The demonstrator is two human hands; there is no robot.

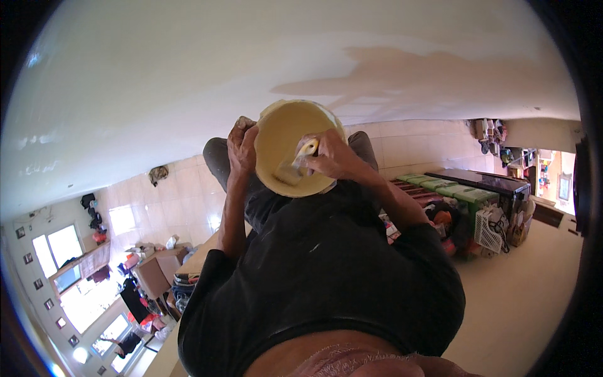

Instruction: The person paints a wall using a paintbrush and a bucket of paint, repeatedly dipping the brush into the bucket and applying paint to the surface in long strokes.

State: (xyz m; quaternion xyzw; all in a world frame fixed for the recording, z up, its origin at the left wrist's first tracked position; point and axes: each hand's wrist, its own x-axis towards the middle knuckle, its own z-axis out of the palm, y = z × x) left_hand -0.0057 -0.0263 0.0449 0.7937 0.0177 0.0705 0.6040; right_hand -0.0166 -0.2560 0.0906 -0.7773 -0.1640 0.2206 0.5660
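A round pale-yellow tub (270, 119) with an uneven, smeared rim is held up in front of my body. My left hand (242, 143) grips its left edge, fingers wrapped over the rim. Reaching into the tub from the right, my right hand (330, 154) is closed round a flat paintbrush (306, 151) with a yellowish handle that has a hole in its end. The brush head points down and left against the tub's inner bottom. How much paint lies in the tub I cannot tell.
A pale wall (188, 75) rises ahead, bearing a shadow. Beneath it runs a tiled floor (182, 195) with a small dark clump (158, 175). Green-edged furniture (452, 188) and a white plastic basket (488, 231) stand right. Cardboard boxes (151, 276) and windows (56, 245) are left.
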